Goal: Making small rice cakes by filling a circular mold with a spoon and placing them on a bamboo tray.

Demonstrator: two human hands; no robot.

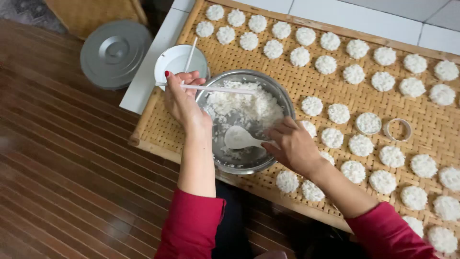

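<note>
While the head camera looks straight down, everything sits within easy reach of both arms.

Head view, left hand: the left hand (182, 98) rests on the near-left rim of the steel bowl (245, 120), fingers curled and pinching a thin white stick (211, 88) that lies across the rim, its long axis running left to right over the rice.

Head view, right hand: the right hand (293, 144) closes around the handle of a white plastic spoon (239, 138); the fingers are pressed together on the handle, and the spoon head points left, into the bowl.

Spoon and rice: the spoon head sits on the bare steel bottom, while the cooked rice (242, 105) is heaped on the far side of the bowl, so the rice lies up and away from the spoon, just beyond its tip.

Nearer hand: the right hand, through the spoon, is closest to the heap; the left hand is beside the heap's left edge but holds only the stick.

Bowl's place: it stands on the near-left part of a woven bamboo tray (330, 91).

Around it: round white rice cakes (339, 113) lie in rows on the tray, well apart from one another; a ring mould filled with rice (368, 123) and an empty ring (397, 129) lie to the right of the bowl.

Left of the bowl: a small white bowl (179, 62) with another stick in it, and farther off a grey metal lid (115, 53) on the wooden floor (62, 168).
</note>
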